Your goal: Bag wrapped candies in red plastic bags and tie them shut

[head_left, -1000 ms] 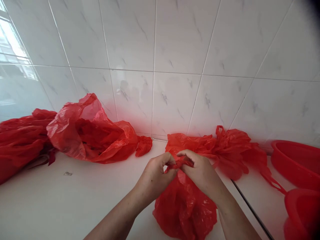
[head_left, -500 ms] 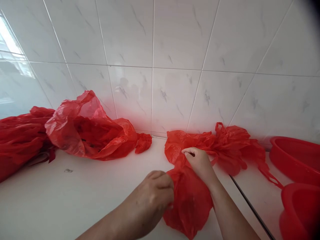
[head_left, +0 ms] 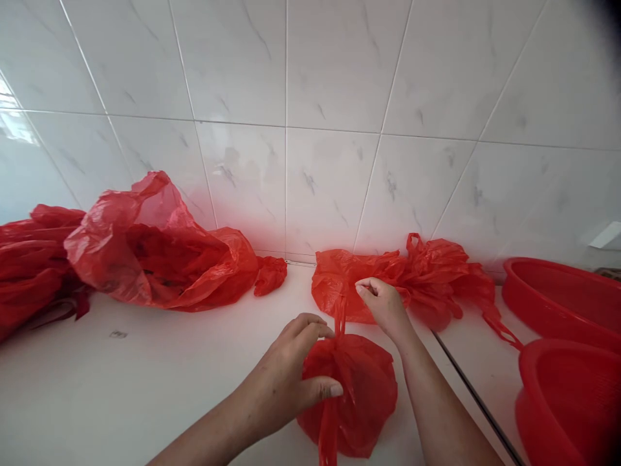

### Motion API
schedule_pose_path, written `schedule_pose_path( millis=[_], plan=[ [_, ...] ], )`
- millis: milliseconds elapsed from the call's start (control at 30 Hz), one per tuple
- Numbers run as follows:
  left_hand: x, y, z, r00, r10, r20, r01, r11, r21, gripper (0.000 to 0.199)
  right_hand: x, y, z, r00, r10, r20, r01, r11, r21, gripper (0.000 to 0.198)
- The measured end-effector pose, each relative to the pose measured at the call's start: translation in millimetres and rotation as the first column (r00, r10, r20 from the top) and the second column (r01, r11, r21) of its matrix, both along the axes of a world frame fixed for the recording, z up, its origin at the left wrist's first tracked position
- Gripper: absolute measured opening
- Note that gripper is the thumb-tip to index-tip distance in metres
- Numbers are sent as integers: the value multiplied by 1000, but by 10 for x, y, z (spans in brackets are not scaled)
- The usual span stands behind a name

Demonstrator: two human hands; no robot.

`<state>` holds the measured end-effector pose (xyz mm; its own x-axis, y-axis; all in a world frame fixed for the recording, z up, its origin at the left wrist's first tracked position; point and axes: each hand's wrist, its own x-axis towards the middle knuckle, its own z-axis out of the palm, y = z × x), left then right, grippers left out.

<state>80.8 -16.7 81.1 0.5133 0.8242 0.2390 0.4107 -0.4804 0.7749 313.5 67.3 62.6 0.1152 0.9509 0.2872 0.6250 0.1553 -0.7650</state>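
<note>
1. Tiled wall, pale and marbled, backs a white worktop.
2. Work item: a gathered red bag rests on the worktop at near centre. One strap points to the far side; another strip trails to the near edge.
3. Left hand: fingers spread and curved, thumb well apart, over the bag's left side. No grip seen; contact cannot be confirmed.
4. Right hand: thumb and forefinger drawn together, right of the far strap. Whether film is pinched between them cannot be told.
5. Surroundings: loose red bags at far right, a wide-mouthed bag at left, two red basins at right.
6. Step, as judged: handling the bag's gathered neck and straps.
7. Next move, as judged, calls for the left fingers to close lightly on the thin film.
</note>
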Motion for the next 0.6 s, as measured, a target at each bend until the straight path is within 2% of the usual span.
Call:
schedule_pose_path(
  millis=[100,167,300,400,500,600],
  plan=[
    [144,46,-140,992,32,-118,-37,998,-41,83,2,33,-65,1000,22,11,-22,1000,3,25],
    [203,57,-216,979,6,-202,-19,998,-61,96,-1,56,-115,999,38,23,-38,999,-12,23],
    [187,103,-312,955,-22,-297,17,1000,-18,71,35,85,-182,999,28,43,-26,999,-41,21],
    [74,160,-298,962,42,-271,-34,999,35,60,87,89,-195,999,5,53,-2,999,-47,21],
    [-135,191,-164,966,156,-205,-139,986,95,55,137,90,-197,998,-24,56,27,998,-52,22],
    [-510,180,42,941,257,-219,-233,964,129,53,189,99,-194,997,-64,45,66,997,-46,22]
  ],
)
